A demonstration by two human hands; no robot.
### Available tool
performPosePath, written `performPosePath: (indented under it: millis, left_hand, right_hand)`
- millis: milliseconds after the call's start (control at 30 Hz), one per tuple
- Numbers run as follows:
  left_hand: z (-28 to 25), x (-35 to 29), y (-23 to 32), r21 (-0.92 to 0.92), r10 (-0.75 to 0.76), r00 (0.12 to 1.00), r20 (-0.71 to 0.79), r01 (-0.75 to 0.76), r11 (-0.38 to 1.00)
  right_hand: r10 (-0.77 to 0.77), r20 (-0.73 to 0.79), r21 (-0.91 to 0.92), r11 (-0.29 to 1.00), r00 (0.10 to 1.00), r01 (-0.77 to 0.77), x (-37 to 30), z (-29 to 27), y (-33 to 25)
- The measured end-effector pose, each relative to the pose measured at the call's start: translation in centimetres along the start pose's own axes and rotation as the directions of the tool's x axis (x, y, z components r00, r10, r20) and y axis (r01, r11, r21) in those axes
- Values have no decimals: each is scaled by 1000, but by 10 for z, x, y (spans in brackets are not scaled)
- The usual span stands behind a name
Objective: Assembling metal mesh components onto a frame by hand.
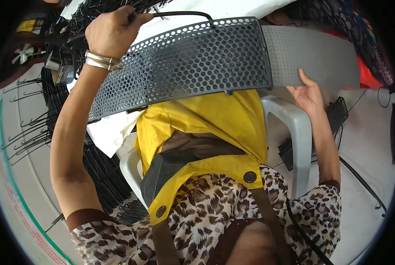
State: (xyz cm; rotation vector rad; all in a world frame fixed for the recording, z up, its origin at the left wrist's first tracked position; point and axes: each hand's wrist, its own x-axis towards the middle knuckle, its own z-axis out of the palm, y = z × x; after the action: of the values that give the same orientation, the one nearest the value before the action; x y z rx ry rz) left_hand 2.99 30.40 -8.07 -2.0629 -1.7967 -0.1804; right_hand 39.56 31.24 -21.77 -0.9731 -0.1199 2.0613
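Note:
A long black panel [184, 62] with honeycomb-like holes lies across in front of me, over my lap. At its upper edge a bent black rod [182, 13] ends, and my left hand [113, 32] is closed around the rod's other end. From the panel's right end a grey sheet [314, 55] with fine dots sticks out; whether it lies inside or behind the black panel I cannot tell. My right hand [310, 93] grips the sheet's lower edge, thumb on the front and fingers partly hidden behind it.
A yellow apron [202, 110] covers my lap. The pale plastic chair [296, 128] has an armrest on my right. Black wire hooks [29, 132] and dark metal parts lie on the left. A black rack [334, 112] stands on the floor at right. Beyond the panel is a white surface [237, 9].

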Motion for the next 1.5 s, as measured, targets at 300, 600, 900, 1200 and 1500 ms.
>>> performPosePath:
  millis: [300,600,900,1200,1500]
  left_hand:
    - [-5,-8,-24,-39,115,991,-69,-118,992]
    - [-4,-14,-34,14,72,997,4,-72,997]
    - [-3,-17,-22,15,211,974,-85,-211,977]
    - [-12,-19,-17,-16,54,997,47,-53,998]
    - [-7,-20,-23,55,121,993,-5,-120,991]
  right_hand:
    - [-24,7,73,997,1000,23,26,14,3]
    - [-298,-166,-309,921,940,238,8,41,-2]
    - [-173,-547,-114,985,819,132,11,-24,-16]
    - [-174,-331,-132,982,927,137,-5,31,1]
    - [-198,-436,-126,979,878,159,16,-25,-26]
